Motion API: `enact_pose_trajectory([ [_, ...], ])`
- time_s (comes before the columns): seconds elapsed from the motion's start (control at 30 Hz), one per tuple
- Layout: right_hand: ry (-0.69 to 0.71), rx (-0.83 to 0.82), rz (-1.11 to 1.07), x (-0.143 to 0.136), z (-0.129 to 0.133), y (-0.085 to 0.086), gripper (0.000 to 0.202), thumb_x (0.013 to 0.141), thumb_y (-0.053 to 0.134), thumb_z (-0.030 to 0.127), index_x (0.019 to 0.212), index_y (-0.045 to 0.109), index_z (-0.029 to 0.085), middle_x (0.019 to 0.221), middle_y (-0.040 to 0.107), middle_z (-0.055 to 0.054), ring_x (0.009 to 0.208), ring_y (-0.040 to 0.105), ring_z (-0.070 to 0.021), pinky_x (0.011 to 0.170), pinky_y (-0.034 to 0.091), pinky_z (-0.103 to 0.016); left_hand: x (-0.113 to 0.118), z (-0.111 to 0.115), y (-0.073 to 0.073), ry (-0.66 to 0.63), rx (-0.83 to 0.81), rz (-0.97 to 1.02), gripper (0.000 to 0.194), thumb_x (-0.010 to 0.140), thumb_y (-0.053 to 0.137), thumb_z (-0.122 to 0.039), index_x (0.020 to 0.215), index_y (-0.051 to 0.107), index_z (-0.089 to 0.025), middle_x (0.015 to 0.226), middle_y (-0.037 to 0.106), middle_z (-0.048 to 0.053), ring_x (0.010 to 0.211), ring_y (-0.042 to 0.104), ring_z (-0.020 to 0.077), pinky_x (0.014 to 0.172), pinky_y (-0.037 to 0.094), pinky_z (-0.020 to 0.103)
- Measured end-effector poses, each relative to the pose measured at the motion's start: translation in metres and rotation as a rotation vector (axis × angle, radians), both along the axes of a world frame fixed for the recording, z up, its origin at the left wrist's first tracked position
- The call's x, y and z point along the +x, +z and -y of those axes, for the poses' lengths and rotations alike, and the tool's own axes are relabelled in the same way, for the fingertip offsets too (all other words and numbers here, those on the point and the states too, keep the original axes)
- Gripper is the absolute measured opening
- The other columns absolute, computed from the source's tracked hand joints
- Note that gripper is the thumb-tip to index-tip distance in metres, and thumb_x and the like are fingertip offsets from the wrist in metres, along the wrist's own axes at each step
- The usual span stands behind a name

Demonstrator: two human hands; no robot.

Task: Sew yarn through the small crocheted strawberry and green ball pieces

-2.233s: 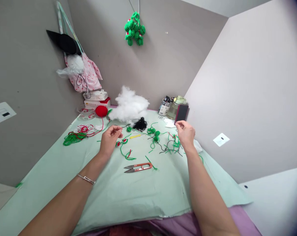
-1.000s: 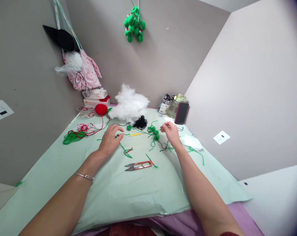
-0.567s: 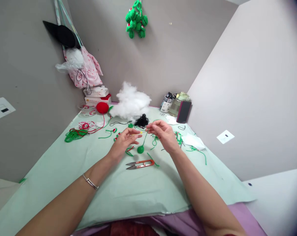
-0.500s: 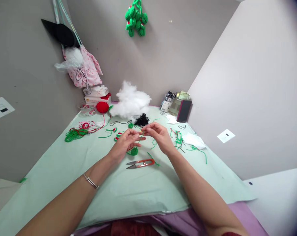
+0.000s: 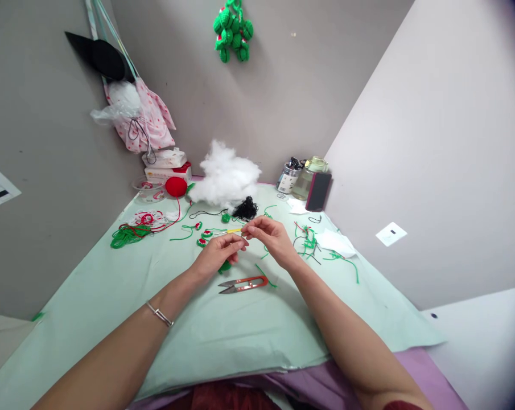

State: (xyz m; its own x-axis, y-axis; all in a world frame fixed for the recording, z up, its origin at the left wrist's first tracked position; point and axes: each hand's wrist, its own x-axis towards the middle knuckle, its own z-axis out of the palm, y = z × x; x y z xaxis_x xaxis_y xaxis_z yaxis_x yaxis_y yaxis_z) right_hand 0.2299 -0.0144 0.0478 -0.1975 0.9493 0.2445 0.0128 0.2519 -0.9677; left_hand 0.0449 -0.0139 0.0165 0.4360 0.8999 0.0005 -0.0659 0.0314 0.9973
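Note:
My left hand (image 5: 218, 254) has its fingers curled together, thumb against the index finger, just over a small green crocheted piece (image 5: 225, 266) that it partly covers. Close by, my right hand (image 5: 269, 234) pinches with thumb and fingertips; the green yarn at its tips is barely visible now. A yellow-handled crochet hook (image 5: 234, 230) points left beside the right fingertips; I cannot tell whether they touch it. Orange-handled thread snips (image 5: 243, 283) lie nearer to me. Behind my left hand are small red, white and green crocheted pieces (image 5: 201, 242).
White stuffing (image 5: 225, 176) and black yarn (image 5: 246, 209) lie at the back. To the left are a red yarn ball (image 5: 176, 187) and loose green yarn (image 5: 129, 234). Yarn scraps (image 5: 308, 242), white paper (image 5: 336, 244), a bottle (image 5: 306, 179) and a phone (image 5: 318, 192) are right.
My left fingers have curled inward from a spread pose, covering more of the green piece. The yellow hook handle shows more. The green strand between my hands has dropped from clear view.

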Motion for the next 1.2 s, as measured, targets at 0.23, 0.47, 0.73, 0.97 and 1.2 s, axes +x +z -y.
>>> enact_pose_trajectory([
  [0.23,-0.142,-0.136,0.004,0.020,-0.022,-0.016,0.032,0.075,0.075,0.048,0.082,0.065,0.018,0.087,0.075,-0.006,0.079,0.069,-0.0161,0.081,0.057,-0.032,-0.002,-0.003,-0.004,0.027,0.066,-0.094,0.025,0.077,0.074,-0.042,0.091,0.075,-0.022,0.095,0.072,0.006,0.081,0.066,0.0191,0.078,0.053,0.033],
  [0.47,-0.303,-0.130,0.168,0.046,-0.043,-0.031,0.031,0.067,0.075,0.046,0.075,0.066,0.017,0.068,0.068,-0.002,0.059,0.057,-0.0124,0.058,0.046,-0.025,-0.004,-0.007,-0.014,0.148,0.210,-0.231,0.025,0.076,0.073,-0.038,0.095,0.075,-0.023,0.106,0.071,0.009,0.099,0.067,0.0264,0.084,0.055,0.038],
  [0.73,-0.171,-0.061,0.398,0.021,-0.062,-0.027,0.021,0.071,0.068,0.039,0.074,0.071,0.019,0.065,0.068,-0.001,0.060,0.056,-0.0135,0.060,0.045,-0.026,-0.021,-0.026,-0.012,0.463,0.306,-0.198,0.016,0.075,0.068,-0.029,0.088,0.076,-0.024,0.109,0.071,0.006,0.094,0.066,0.0227,0.085,0.052,0.036],
  [0.97,0.152,-0.101,0.736,0.007,-0.063,-0.021,0.015,0.074,0.067,0.022,0.061,0.074,0.019,0.057,0.069,-0.001,0.054,0.063,-0.0159,0.055,0.047,-0.025,-0.047,-0.048,-0.010,0.673,0.100,0.027,0.021,0.070,0.069,-0.034,0.085,0.072,-0.020,0.083,0.069,0.003,0.080,0.063,0.0181,0.072,0.052,0.030],
  [1.2,-0.047,0.118,0.988,-0.014,-0.096,-0.005,0.016,0.087,0.062,0.020,0.083,0.077,0.021,0.080,0.075,-0.003,0.074,0.066,-0.0182,0.069,0.046,-0.027,-0.067,-0.061,-0.007,0.806,0.013,0.261,0.025,0.060,0.073,-0.030,0.081,0.066,-0.018,0.084,0.066,0.000,0.081,0.062,0.0119,0.074,0.050,0.023],
])
